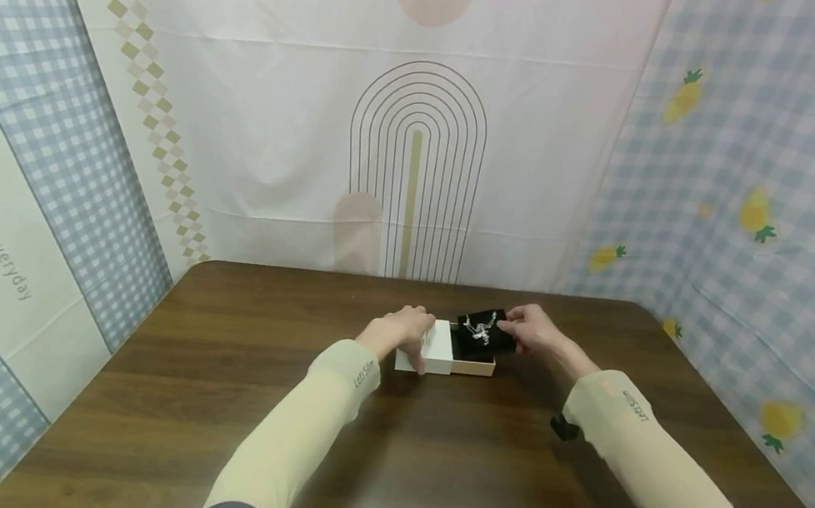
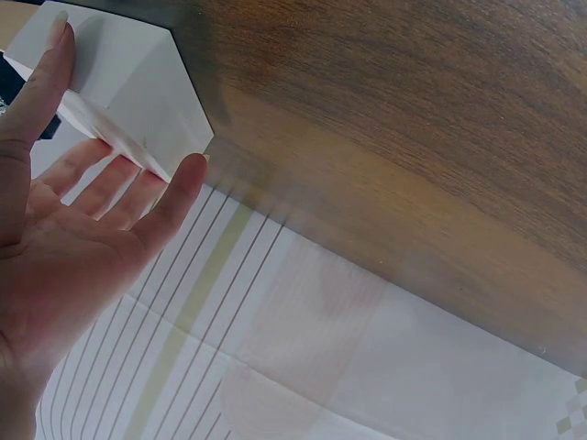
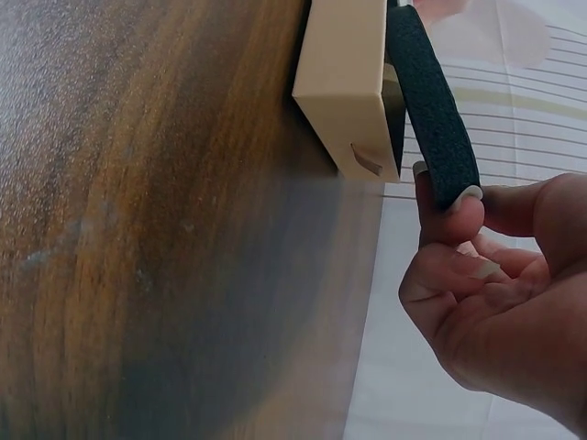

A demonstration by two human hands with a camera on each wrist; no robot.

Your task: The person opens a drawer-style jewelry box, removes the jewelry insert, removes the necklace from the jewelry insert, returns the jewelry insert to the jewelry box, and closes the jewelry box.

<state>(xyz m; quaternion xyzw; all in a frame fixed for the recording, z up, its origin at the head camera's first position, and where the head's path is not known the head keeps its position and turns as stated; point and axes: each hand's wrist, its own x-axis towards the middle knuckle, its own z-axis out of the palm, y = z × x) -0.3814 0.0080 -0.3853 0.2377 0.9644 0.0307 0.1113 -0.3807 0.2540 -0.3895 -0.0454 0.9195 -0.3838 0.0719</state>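
A white box sleeve (image 1: 438, 349) lies on the table with its tan drawer (image 1: 475, 368) slid partway out to the right. My left hand (image 1: 411, 333) grips the sleeve, thumb on the near side and fingers at the far side. Over the drawer, a black foam pad (image 3: 431, 110) is tilted up at its right end. My right hand (image 1: 533, 330) pinches that end between thumb and fingers. A silver necklace (image 1: 480, 331) with a pendant lies on the pad's upper face. In the right wrist view, a small slit shows in the drawer's end.
The brown wooden table (image 1: 235, 332) reaches back to a white printed cloth (image 1: 266, 136). Blue checked cloth (image 1: 730, 167) hangs along the right side, with another at the left. A small black object (image 1: 565, 426) sits at my right cuff.
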